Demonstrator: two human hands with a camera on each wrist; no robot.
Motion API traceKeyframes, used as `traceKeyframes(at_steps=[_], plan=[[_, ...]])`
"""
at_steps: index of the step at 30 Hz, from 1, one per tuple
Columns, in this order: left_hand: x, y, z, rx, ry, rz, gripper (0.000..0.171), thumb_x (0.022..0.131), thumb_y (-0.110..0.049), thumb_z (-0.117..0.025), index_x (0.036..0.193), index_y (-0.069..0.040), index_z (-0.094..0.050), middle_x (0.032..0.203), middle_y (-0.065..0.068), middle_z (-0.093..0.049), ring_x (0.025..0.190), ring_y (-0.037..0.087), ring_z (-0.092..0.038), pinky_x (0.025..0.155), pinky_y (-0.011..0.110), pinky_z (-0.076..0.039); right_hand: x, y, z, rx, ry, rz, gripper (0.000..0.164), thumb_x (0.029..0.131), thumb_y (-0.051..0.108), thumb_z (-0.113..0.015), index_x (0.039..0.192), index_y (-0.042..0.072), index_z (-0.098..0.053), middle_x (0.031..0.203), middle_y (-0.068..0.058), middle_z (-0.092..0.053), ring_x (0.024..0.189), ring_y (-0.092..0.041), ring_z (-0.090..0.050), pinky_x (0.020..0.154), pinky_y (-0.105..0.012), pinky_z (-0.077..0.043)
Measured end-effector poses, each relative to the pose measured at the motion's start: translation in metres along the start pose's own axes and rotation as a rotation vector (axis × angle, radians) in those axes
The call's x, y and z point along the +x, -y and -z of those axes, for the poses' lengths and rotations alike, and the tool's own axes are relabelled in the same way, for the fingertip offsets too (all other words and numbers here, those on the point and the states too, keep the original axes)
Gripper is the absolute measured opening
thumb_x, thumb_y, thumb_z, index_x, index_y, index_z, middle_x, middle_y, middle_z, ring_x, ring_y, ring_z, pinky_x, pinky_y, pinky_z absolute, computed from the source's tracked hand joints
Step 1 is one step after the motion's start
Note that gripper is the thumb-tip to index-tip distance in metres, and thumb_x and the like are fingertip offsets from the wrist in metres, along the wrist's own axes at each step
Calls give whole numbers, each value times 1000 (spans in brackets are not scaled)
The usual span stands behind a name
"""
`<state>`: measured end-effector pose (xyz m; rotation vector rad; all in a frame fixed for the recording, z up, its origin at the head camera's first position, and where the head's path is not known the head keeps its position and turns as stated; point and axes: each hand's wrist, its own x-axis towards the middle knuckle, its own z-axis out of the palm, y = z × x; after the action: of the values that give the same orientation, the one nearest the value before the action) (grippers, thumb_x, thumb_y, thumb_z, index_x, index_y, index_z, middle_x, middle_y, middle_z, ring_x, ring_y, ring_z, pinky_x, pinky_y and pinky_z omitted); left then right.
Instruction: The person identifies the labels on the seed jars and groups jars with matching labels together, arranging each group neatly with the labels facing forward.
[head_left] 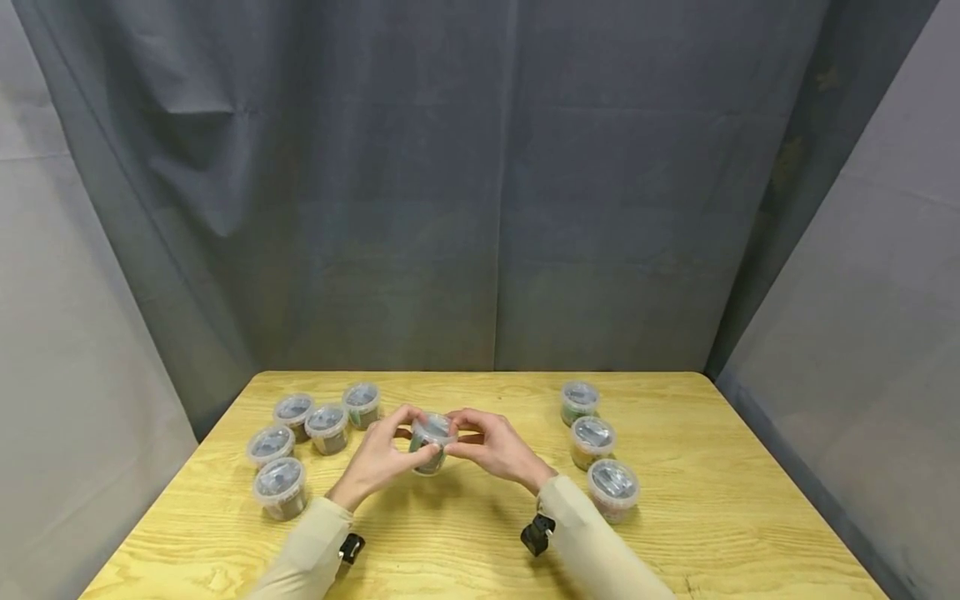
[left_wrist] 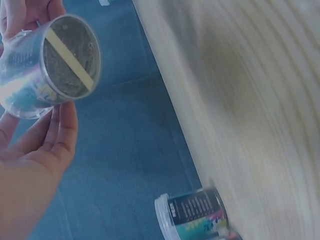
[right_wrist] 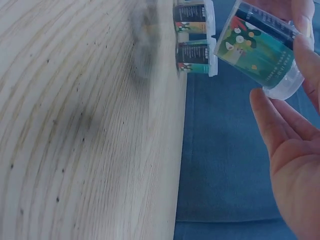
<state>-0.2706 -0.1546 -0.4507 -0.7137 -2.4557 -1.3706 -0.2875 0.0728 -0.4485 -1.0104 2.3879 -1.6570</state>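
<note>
Head view: left hand (head_left: 381, 458) and right hand (head_left: 495, 450) both grasp one lidded tub (head_left: 433, 435) above the middle of the table (head_left: 450, 542); five other tubs (head_left: 281, 493) stand at the table's left, three more tubs (head_left: 613, 493) at its right.

Left wrist: tub's base (left_wrist: 82, 46), crossed by a pale strip (left_wrist: 70, 59), clear of the table.

Right wrist: fingertips (right_wrist: 258, 98) near the lid (right_wrist: 285, 86); I judge uneven thumb pressure might pop it, or smooth plastic slip tablewards.

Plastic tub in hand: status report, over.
Left hand, right hand: both gripping. Labelled plastic tub: raised off table. Other tubs: both sides, clear of it.
</note>
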Motion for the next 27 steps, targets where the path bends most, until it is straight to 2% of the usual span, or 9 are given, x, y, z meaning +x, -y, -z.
traceKeyframes(at_steps=[6, 8, 11, 13, 15, 22, 27], plan=[[3, -2, -11, -70, 2, 8, 53, 80, -25, -83, 126, -15, -59, 119, 7, -68, 107, 23, -65, 89, 49, -56, -9, -3, 8, -6, -33, -6, 13, 90, 15, -72, 91, 8, -60, 135, -15, -58, 120, -29, -62, 96, -35, -55], [4, -9, -11, -96, 11, 21, 57, 81, -20, -82, 130, -11, -56, 121, 12, -67, 110, 27, -64, 91, 52, -55, -11, -3, 11, 6, -45, -2, 13, 90, 14, -72, 91, 8, -60, 135, -15, -59, 120, -29, -61, 96, -32, -55], [5, -10, -12, -122, 18, 22, 61, 81, -20, -82, 135, -9, -53, 124, 13, -66, 112, 27, -64, 93, 47, -55, -13, -4, 17, 26, -70, 7, 13, 89, 13, -72, 91, 7, -60, 132, -15, -60, 121, -29, -61, 95, -28, -55], [6, -9, -13, -130, 24, 23, 62, 82, -22, -81, 135, -9, -53, 123, 12, -67, 110, 26, -65, 93, 44, -55, -14, -5, 21, 43, -86, 14, 13, 89, 12, -73, 92, 6, -61, 132, -16, -60, 123, -30, -59, 95, -27, -54], [6, -2, -15, -137, 22, 19, 61, 82, -27, -81, 135, -12, -55, 121, 8, -68, 108, 22, -65, 93, 40, -56, -16, -5, 25, 60, -101, 24, 14, 88, 12, -73, 93, 5, -62, 132, -18, -60, 125, -33, -58, 96, -28, -54], [4, 0, -18, -172, 71, 47, 54, 86, -25, -77, 133, -8, -58, 121, 9, -68, 108, 23, -65, 96, 42, -54, -20, -3, 36, 109, -141, 18, 15, 90, 11, -72, 96, 3, -61, 138, -20, -56, 128, -37, -54, 96, -32, -55], [4, -3, -21, -183, 115, 89, 59, 88, -30, -75, 137, -6, -54, 125, 11, -67, 110, 24, -65, 100, 43, -52, -21, -1, 38, 140, -141, -12, 13, 90, 6, -70, 96, 0, -60, 140, -20, -55, 128, -36, -54, 98, -32, -54]])
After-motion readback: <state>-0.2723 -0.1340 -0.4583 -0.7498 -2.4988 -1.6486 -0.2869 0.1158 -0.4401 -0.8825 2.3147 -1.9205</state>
